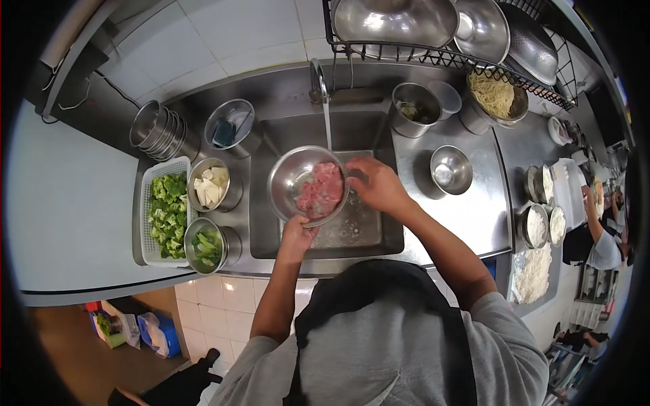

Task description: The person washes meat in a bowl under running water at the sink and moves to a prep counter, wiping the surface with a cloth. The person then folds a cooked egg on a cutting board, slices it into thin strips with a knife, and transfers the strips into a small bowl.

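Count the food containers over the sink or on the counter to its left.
4: the meat bowl over the sink, in the left hand; left of it, the broccoli basket, the pot of white chunks and the greens pot.

Bowl [286, 181] — smooth, glossy metal; sink [369, 132] — metal (duller sheen); basket [146, 227] plastic.

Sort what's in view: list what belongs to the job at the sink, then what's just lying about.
Apparently in use:
Metal bowl, held by the left fingers
Pink meat inside it
Running tap
Sink

Apparently just standing by:
Broccoli
White chunks
Leafy greens
Noodles
Small bowl on the right-hand counter
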`<state>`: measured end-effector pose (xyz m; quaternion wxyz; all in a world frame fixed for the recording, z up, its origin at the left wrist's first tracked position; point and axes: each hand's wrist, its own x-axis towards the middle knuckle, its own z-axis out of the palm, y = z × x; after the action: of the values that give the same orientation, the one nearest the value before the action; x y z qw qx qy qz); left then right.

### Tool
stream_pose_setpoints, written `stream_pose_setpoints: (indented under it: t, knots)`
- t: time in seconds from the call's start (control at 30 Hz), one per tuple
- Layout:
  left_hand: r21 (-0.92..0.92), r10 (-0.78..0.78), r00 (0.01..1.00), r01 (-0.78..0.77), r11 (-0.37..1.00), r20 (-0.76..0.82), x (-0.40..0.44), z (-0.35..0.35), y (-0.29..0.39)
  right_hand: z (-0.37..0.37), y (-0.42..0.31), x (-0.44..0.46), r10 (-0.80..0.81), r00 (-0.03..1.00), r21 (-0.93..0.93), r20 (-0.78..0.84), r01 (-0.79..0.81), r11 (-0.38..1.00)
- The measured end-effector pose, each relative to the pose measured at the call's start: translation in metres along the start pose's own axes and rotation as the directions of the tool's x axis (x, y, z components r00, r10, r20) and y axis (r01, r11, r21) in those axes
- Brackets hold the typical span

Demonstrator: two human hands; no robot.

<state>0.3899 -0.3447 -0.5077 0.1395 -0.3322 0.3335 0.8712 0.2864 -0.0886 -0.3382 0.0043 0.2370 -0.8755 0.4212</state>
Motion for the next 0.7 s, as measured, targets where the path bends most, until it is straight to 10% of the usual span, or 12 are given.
stream_pose_setpoints:
  t: [0.2,0.43,0.7]
  knots:
    - [0.287,-0.070,0.996,0.050,0.957,0.060,-0.039,0.032,-0.010,-0.011,0.035,-0.012,0.077,0.996,0.035,0.038,-0.079,0.996]
    - [0.458,0.030,0.943,-0.189,0.869,0.332,-0.017,0.196,0.000,-0.044,0.061,0.000,-0.023,0.960,-0.250,-0.279,-0.050,0.967]
    - [0.635,0.316,0.666,-0.743,0.209,0.676,0.037,0.337,-0.054,-0.142,0.143,-0.009,0.055,0.765,-0.196,-0.642,-0.234,0.952]
